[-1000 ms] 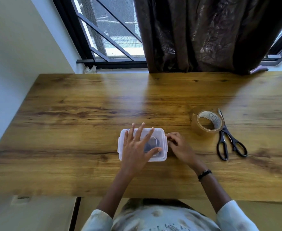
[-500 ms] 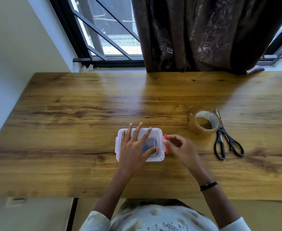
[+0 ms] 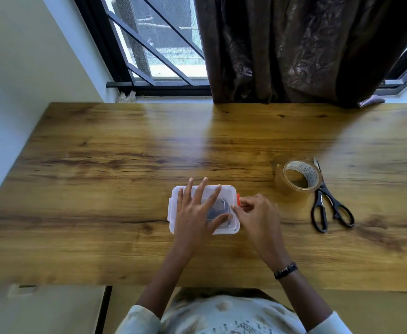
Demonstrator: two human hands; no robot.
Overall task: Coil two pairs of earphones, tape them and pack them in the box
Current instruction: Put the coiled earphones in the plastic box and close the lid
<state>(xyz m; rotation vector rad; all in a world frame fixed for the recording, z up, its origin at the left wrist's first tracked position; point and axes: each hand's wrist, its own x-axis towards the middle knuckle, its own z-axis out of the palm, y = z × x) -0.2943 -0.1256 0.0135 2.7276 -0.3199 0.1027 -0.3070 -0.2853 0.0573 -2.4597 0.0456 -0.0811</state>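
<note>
A wooden tabletop is filling the middle band of the frame, grain running left to right, with glare from the window lying across its centre. A dark brown curtain is hanging in the upper right of the frame, and a black-barred window is showing beside it in the upper centre.

The person is sitting at the lower edge of the frame, both forearms reaching up into the picture. The box, clear plastic with its lid on, is sitting flat on the tabletop just below frame centre. A dark shape is showing through the lid; I cannot tell what it is.

The left hand is lying flat on the lid, fingers spread wide, gripping nothing. The right hand is sitting just right of the box, fingers curled narrow at the box's right edge, where a small red clip is sticking up; the fingertips are meeting there, but I cannot tell whether they are pinching it. A dark beaded bracelet is circling the right wrist.

At the right of the frame, well apart from the box, a roll of brown tape is resting on its side, and black-handled scissors are lying touching it, handles toward the lower right.
</note>
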